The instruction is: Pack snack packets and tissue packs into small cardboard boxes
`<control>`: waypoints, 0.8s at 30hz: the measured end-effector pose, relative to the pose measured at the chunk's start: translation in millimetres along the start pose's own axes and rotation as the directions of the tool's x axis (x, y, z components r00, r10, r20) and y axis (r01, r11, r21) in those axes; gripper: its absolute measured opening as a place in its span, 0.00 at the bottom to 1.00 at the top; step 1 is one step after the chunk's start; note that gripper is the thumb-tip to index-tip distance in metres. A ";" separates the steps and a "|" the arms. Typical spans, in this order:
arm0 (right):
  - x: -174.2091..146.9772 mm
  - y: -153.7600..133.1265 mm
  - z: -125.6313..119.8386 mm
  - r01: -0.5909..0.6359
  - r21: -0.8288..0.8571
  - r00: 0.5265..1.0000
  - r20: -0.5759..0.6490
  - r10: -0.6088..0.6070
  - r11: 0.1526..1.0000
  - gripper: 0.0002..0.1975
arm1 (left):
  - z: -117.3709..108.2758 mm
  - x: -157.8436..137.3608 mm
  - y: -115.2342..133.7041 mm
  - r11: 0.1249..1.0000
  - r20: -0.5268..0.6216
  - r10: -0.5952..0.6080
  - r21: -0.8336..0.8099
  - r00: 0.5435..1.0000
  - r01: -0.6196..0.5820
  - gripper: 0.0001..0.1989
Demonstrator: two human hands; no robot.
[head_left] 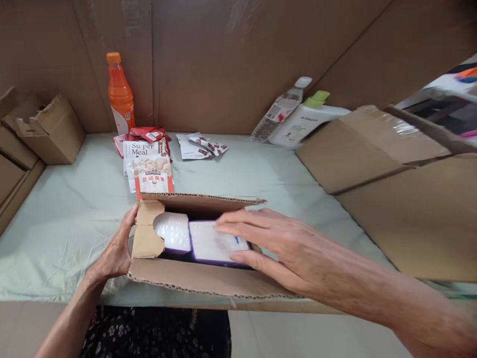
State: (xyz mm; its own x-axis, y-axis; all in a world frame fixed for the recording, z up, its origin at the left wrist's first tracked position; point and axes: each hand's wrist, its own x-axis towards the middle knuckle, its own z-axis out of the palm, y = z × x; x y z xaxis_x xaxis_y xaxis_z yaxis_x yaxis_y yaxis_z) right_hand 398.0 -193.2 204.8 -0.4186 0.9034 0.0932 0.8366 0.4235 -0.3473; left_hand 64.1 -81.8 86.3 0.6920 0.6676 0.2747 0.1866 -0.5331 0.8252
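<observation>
An open cardboard box (208, 278) stands at the front of the table with its long flaps raised. Inside lie two plastic-wrapped tissue packs with purple edges, a left pack (175, 231) and a right pack (208, 241). My left hand (118, 248) grips the box's left end, its fingers partly hidden. Over the right pack, my right hand (276, 243) is open, fingers stretched and thumb apart, fingertips on or just above the wrap. The hand hides the box's right end.
Behind the box lie snack pouches (153, 174), red packets (149, 133) and white-and-brown sachets (201, 145). An orange drink bottle (121, 99), a clear bottle (281, 109) and a white pump bottle (298, 124) stand farther back. Cardboard boxes flank left (55, 132) and right (372, 149).
</observation>
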 end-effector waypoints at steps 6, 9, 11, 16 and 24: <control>-6.1 -1.4 -11.9 -0.001 0.108 0.962 -0.270 0.030 0.994 0.13 | 0.8 -3.6 -3.8 1.000 0.014 -0.005 0.003 1.000 0.005 0.58; -12.5 -2.6 -14.8 -0.059 0.043 0.848 -0.525 0.072 0.997 0.10 | 0.0 -7.0 3.4 0.999 -0.032 0.031 0.041 0.999 -0.030 0.60; -17.4 -3.8 -17.2 -0.035 -0.006 0.831 -0.555 0.025 0.999 0.12 | -1.8 -8.1 13.6 0.996 -0.084 0.077 0.058 0.993 -0.072 0.60; -26.4 -4.9 -20.4 0.069 -0.003 0.888 -0.455 -0.063 0.998 0.09 | -4.1 -3.5 40.2 0.984 -0.116 0.161 0.091 0.980 -0.151 0.57; 4.7 15.2 -21.7 -0.032 0.131 0.999 0.033 0.028 0.991 0.16 | 0.8 9.0 46.3 0.936 -0.066 0.266 0.255 0.962 -0.242 0.51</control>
State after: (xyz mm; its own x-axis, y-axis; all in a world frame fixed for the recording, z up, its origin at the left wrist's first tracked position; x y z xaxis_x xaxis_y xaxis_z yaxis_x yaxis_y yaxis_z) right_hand 416.4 -181.1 220.3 -0.4064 0.9122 0.0523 0.7962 0.3816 -0.4696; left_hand 79.6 -100.9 126.6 0.6688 0.5345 0.5168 0.1853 -0.7930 0.5804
